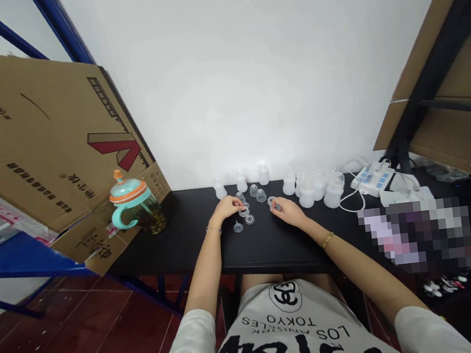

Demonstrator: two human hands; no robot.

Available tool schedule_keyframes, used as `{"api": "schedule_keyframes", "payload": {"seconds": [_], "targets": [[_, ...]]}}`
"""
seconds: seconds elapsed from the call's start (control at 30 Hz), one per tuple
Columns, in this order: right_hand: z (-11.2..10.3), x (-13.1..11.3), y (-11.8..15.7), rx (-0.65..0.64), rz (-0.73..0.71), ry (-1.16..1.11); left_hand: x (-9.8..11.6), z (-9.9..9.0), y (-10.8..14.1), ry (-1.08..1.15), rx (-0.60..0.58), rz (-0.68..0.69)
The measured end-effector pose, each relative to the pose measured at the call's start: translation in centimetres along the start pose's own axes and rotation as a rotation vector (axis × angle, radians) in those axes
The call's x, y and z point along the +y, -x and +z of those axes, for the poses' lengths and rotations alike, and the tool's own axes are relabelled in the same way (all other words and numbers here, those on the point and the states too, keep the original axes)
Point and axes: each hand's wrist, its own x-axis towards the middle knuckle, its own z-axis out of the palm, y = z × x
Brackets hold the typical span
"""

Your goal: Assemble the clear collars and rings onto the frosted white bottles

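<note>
Two bare hands work low over a black tabletop (265, 249), just in front of a row of frosted baby bottles (306, 194) standing upright against the white wall. The left hand (228, 205) has its fingers gathered into a pinch, with whatever it grips hidden behind them, and a clear plastic ring (244, 212) lies directly beneath those fingertips. The right hand (284, 211) pinches a second clear ring (273, 201) between thumb and fingers, a short way in front of the row's middle.

Scattered between the hands and the bottles are a clear teat (238, 228), a third clear ring (249, 219) and small transparent domes (258, 192) (all glassy enough to nearly vanish against the glare). The bottles themselves look milky and smooth; the view is too washed out to show their tops in detail.

Beyond the row's left end stands a sippy cup (131, 199) with an orange lid and teal handles, holding a dark liquid, backed by a leaning cardboard sheet (44, 136). Past the row's right end lies a white power strip (372, 179) with trailing cables (351, 200).
</note>
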Motion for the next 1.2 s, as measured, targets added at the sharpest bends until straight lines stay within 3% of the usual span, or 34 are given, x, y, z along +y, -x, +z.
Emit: {"api": "schedule_keyframes", "payload": {"seconds": [0.17,0.4,0.5,0.7,0.77,1.03,1.2], "targets": [[-0.2,-0.3,0.1,0.008,0.017,-0.005,0.3,0.0,0.1,0.041,0.059,0.021],[-0.8,-0.7,-0.1,0.089,0.038,-0.105,2.1,-0.7,-0.2,0.159,0.290,0.053],[-1.0,-0.7,-0.1,0.126,0.087,-0.175,3.0,-1.0,-0.6,0.199,0.329,0.070],[-0.4,0.0,-0.7,0.107,0.322,-0.764,3.8,-0.2,-1.0,0.217,0.040,0.055],[-0.2,0.3,-1.0,0.093,0.375,-0.862,4.5,0.3,-1.0,0.182,-0.024,0.067],[-0.4,1.1,-1.0,0.092,0.458,-0.978,9.0,4.0,-1.2,-0.104,-0.174,0.102],[-0.1,1.6,-1.1,0.111,0.441,-0.873,9.4,5.7,-1.0,-0.147,-0.173,0.113]]}}
